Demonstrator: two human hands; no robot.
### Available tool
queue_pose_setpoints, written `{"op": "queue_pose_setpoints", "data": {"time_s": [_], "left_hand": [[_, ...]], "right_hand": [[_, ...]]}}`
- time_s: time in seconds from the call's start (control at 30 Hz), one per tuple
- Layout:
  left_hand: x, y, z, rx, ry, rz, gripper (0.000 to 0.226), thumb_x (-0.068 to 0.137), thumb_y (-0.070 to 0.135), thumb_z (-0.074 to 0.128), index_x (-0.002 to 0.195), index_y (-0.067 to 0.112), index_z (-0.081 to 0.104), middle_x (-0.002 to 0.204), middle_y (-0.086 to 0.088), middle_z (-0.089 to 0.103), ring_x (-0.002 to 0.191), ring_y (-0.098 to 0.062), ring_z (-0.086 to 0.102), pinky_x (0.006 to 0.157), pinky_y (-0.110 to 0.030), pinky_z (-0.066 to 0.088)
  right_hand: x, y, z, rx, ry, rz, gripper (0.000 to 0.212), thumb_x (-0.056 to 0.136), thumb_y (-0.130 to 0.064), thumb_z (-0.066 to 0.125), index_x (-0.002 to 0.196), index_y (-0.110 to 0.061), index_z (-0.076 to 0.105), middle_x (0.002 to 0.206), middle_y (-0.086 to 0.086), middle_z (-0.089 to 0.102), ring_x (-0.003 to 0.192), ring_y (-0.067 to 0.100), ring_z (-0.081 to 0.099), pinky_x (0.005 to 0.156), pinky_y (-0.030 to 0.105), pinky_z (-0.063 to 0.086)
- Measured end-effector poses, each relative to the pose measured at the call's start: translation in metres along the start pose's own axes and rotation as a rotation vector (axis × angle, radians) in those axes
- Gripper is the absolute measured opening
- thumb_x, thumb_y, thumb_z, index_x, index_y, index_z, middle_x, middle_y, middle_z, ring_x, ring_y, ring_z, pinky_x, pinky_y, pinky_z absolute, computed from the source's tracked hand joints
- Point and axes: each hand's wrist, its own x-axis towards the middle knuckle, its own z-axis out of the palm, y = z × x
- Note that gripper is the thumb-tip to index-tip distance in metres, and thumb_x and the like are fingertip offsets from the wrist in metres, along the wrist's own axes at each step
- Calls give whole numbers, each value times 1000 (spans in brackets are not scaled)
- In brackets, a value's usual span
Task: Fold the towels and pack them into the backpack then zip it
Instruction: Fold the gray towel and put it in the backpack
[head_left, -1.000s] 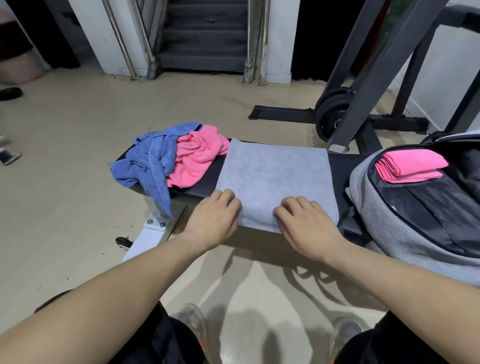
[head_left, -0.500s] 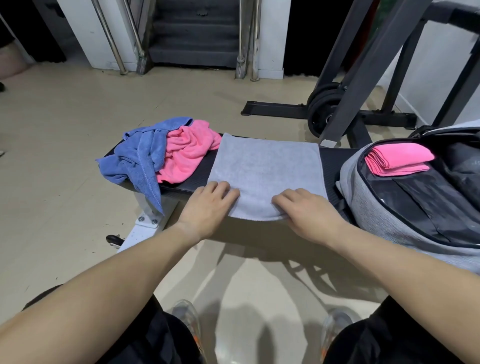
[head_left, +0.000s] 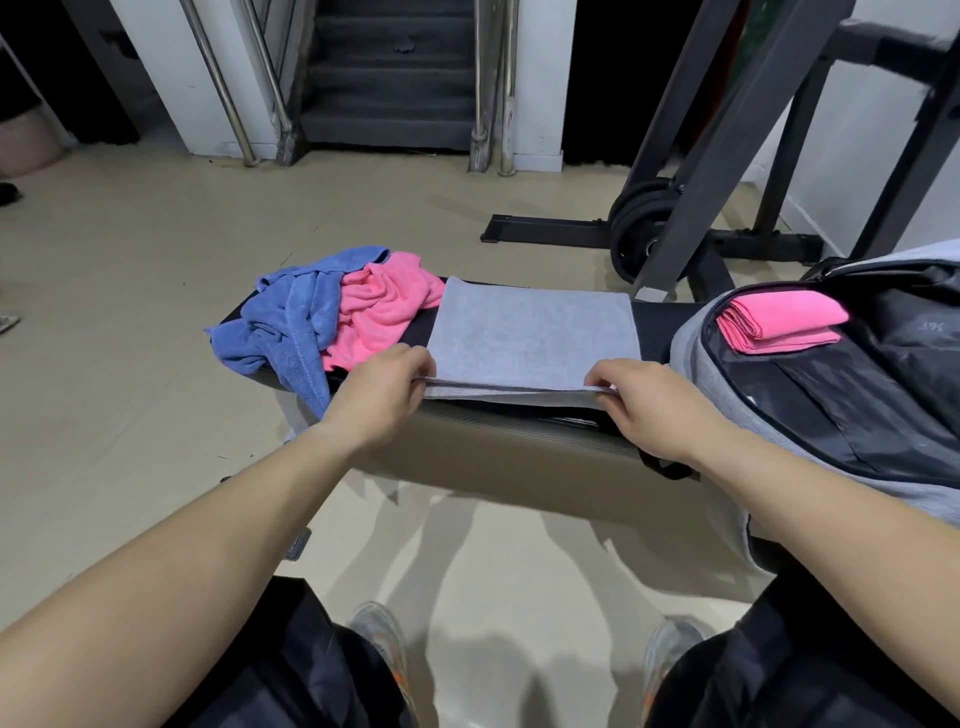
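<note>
**Both hands pinch the near corners of the grey towel**

A grey towel (head_left: 535, 332) lies flat across the middle of the black padded table (head_left: 658, 323), reaching from its far edge to its near edge. Its top face is smooth and roughly square. Several stacked layers show along its near side, which is raised slightly off the table's near edge.

The left hand (head_left: 384, 397) grips the towel's near left corner, with fingers curled and the layered edge pinched between them. The right hand (head_left: 649, 402) pinches the near right corner in the same way, knuckles up and fingertips closed on the cloth. Both forearms reach in from the bottom of the view.

At the table's left end sit two unfolded towels in a crumpled heap. A blue towel (head_left: 291, 322) is outermost, with part of it hanging over the near edge. A loose pink towel (head_left: 384, 306) lies bunched against it, and its right side touches the grey towel's left border.

At the table's right end a grey backpack (head_left: 693, 358) rests with its main compartment unzipped and gaping. A folded pink towel (head_left: 779, 322) lies inside near the top of the opening, on the dark lining. A strip of bare table separates the backpack from the grey towel.

Beyond the table, weight plates (head_left: 639, 218) stand at the foot of a dark metal rack (head_left: 727, 130) on the beige floor (head_left: 130, 312). Stairs (head_left: 389, 78) rise at the back.
</note>
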Motion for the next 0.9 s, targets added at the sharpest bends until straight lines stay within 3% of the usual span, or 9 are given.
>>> {"op": "queue_pose_setpoints", "data": {"time_s": [0.13, 0.23, 0.4, 0.57, 0.7, 0.8, 0.9], "left_hand": [[0, 1, -4, -181, -4, -64, 15, 90, 7, 61, 97, 18, 66, 94, 4, 69, 84, -17, 62, 76, -33, 50], [1, 4, -9, -244, 54, -101, 15, 86, 12, 65, 99, 19, 69, 91, 6, 70, 82, -13, 64, 78, -30, 52], [3, 2, -11, -79, -71, -16, 29, 78, 24, 81, 102, 17, 66, 93, 4, 60, 81, -16, 58, 73, -32, 47], [2, 1, -12, -93, 63, -26, 13, 92, 30, 69, 91, 17, 67, 84, 3, 67, 79, -20, 57, 69, -37, 47], [0, 0, -21, -70, 78, -61, 13, 95, 31, 65, 90, 20, 69, 80, 3, 69, 76, -21, 60, 68, -37, 49], [-1, -2, -29, 16, -14, -66, 11, 93, 36, 65, 94, 26, 68, 86, 7, 69, 81, -19, 60, 70, -38, 52], [-4, -3, -35, 133, -250, -43, 12, 92, 40, 66, 102, 35, 67, 93, 11, 67, 87, -17, 60, 71, -36, 52]], "right_hand": [[2, 5, -3, 43, 28, -9, 14, 99, -22, 54, 108, -20, 65, 101, -7, 56, 93, 24, 59, 82, 45, 51], [5, 5, -5, 52, 36, 43, 19, 100, -25, 56, 115, -22, 65, 107, -5, 67, 102, 24, 62, 83, 42, 52], [12, 8, -8, -1, 15, 51, 16, 102, -27, 50, 112, -25, 62, 108, -6, 68, 100, 25, 62, 78, 41, 51], [10, 3, -11, -31, -30, 28, 16, 105, -34, 38, 106, -24, 50, 102, -5, 61, 90, 25, 57, 75, 42, 49], [3, -3, -20, -84, -119, -18, 23, 100, -40, 56, 113, -22, 53, 104, -6, 60, 91, 24, 59, 75, 38, 48], [-6, -5, -19, -200, -165, -68, 8, 98, -29, 57, 97, -23, 52, 96, -4, 59, 83, 26, 58, 72, 40, 49], [-17, -10, -17, -220, -211, -54, 19, 93, -15, 54, 83, -27, 44, 83, -7, 55, 75, 25, 54, 63, 38, 45]]}}
